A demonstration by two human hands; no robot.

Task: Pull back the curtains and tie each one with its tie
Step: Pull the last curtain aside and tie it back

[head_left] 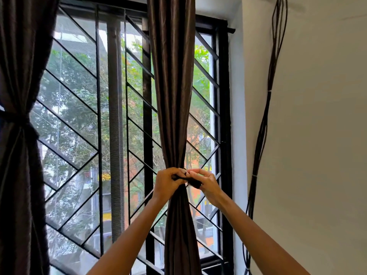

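Note:
A dark brown curtain (pixel 172 86) hangs gathered into a narrow bundle in front of the window. A black tie (pixel 191 181) wraps it at its narrowest point. My left hand (pixel 167 182) grips the tie on the curtain's left side, and my right hand (pixel 206 182) pinches the tie's other end just right of the bundle. The two hands nearly touch. At the far left a second dark curtain (pixel 21 155) is gathered and bound by its own black tie (pixel 17 118).
Behind the curtains is a window with a black metal grille (pixel 79 108) and mesh. A bundle of dark cables (pixel 264 116) runs down the white wall (pixel 317 135) to the right of the window frame.

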